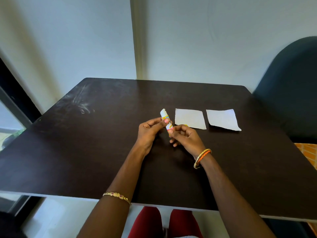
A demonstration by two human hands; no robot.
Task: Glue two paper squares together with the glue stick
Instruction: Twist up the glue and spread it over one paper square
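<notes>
The dark tabletop (106,152) carries two white paper squares (190,120) (223,119) side by side, lying flat toward its far right corner. Above its middle, my left hand (148,133) grips the glue stick (166,120) with thumb and curled fingers, white end tilted up. My right hand (186,138) pinches its lower end, seemingly the base, though my fingers hide it.

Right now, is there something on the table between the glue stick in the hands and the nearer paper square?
Nothing visible. The glue stick is held by the left hand and right hand, just left of the nearer paper square. Only bare table lies between. Whether its white top is a cap, I cannot tell.
</notes>
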